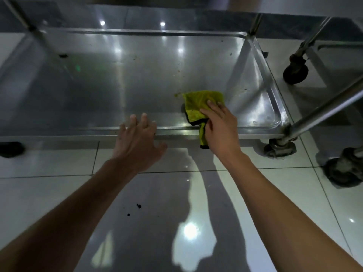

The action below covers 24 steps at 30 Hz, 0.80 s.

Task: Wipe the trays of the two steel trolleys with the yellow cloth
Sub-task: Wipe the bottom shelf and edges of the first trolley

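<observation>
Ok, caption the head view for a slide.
Right hand presses the yellow cloth into the trolley's bottom tray; left hand steadies its rim.

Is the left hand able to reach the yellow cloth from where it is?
Probably yes. The left hand rests open on the tray's near rim, and only bare steel lies between it and the yellow cloth, which the right hand is pressing down.

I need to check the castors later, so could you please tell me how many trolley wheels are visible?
4: one far left, one at the tray's near-right corner, two on the right-hand trolley. Others may be hidden.
</observation>
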Each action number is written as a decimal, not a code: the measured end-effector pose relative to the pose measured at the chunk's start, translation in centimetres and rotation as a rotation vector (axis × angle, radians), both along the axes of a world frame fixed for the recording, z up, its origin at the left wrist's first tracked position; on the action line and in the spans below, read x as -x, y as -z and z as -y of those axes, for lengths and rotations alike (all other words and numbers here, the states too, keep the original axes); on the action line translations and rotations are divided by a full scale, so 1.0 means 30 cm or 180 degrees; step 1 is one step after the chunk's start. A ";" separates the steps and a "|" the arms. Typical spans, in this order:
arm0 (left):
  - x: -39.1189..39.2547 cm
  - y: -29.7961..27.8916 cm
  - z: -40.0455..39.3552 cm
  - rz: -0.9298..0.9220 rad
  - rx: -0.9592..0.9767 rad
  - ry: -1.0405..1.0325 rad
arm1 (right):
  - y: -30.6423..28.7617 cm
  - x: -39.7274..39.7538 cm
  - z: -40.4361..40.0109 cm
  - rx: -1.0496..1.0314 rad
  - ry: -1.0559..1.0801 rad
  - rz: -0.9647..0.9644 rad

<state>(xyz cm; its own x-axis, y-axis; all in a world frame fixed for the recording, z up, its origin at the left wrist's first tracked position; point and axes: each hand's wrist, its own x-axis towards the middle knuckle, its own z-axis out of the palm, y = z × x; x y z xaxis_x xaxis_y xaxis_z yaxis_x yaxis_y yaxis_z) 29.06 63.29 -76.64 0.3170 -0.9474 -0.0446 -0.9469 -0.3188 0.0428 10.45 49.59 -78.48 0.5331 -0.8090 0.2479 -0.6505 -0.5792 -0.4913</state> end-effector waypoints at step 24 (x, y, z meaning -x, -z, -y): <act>-0.034 -0.014 0.007 0.0180 0.0159 0.0046 | -0.003 0.271 0.254 0.0028 0.1189 -0.0671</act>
<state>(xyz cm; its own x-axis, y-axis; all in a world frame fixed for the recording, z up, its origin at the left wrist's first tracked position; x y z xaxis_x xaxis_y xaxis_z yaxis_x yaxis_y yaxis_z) 30.07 63.07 -76.22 0.3038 -0.9525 0.0205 -0.9527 -0.3038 0.0048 2.30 41.97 -78.40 0.2437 -0.9544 0.1725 -0.9020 -0.2884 -0.3214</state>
